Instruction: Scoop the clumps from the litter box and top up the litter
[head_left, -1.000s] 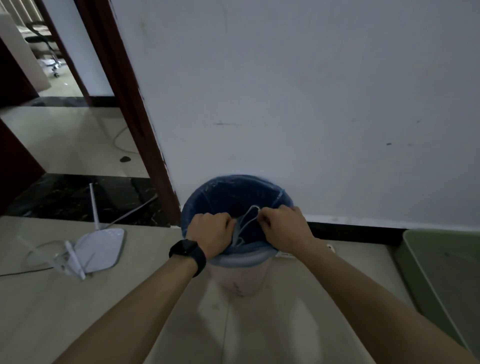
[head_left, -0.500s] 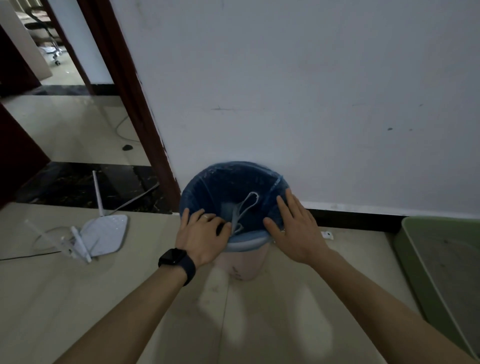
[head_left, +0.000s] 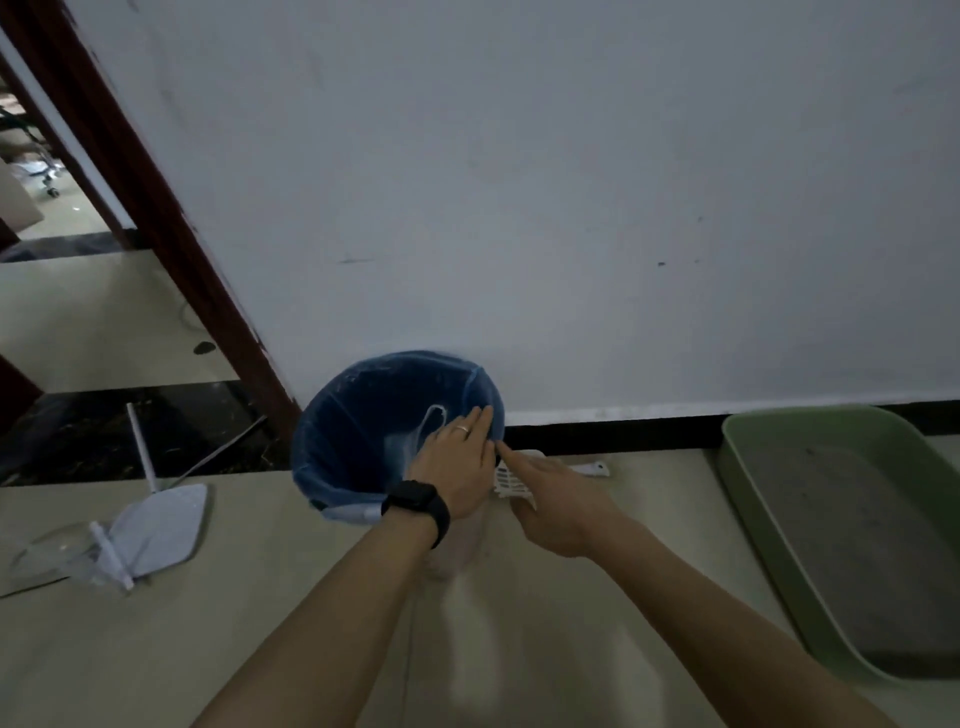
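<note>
- The white wall (head_left: 571, 182) fills the upper frame. It is matte and lightly scuffed, with a black skirting strip (head_left: 613, 431) along its foot.
- The floor (head_left: 571, 649) across the lower frame is pale, smooth tile with a dull sheen.
- A dark red-brown door frame (head_left: 171, 244) slants down the upper left.
- The litter box (head_left: 748, 499) sits at the right edge. It is a green plastic tray with rounded corners, holding flat, grainy grey litter (head_left: 872, 545).
- Both bare forearms rise from the bottom edge and converge on the centre of the frame.
- The bin (head_left: 462, 540) stands at centre against the wall. It is round, pale plastic, lined with a thin, glossy blue bag (head_left: 358, 431) folded over the rim.
- A white router (head_left: 156, 530) lies flat on the floor at lower left, with thin stick antennas.
- The left hand (head_left: 457, 467) lies palm down across the bin's right rim. Its fingers are straight, pressed together and pointing up the frame.
- The right hand (head_left: 556, 504) reaches just right of the bin, low over the floor, with the back of the hand up. Its forefinger is stretched toward the rim, close to the left hand. The other fingers are hidden beneath, so I cannot tell whether they grip anything.
- The scoop (head_left: 506, 480) lies on the floor between the bin and the litter box, partly under the right hand. It is white slotted plastic, and its handle points toward the right of the frame.
- A black watch (head_left: 415, 505) bands the left wrist.
- A thin pale ring (head_left: 462, 428) sits on one left finger.
</note>
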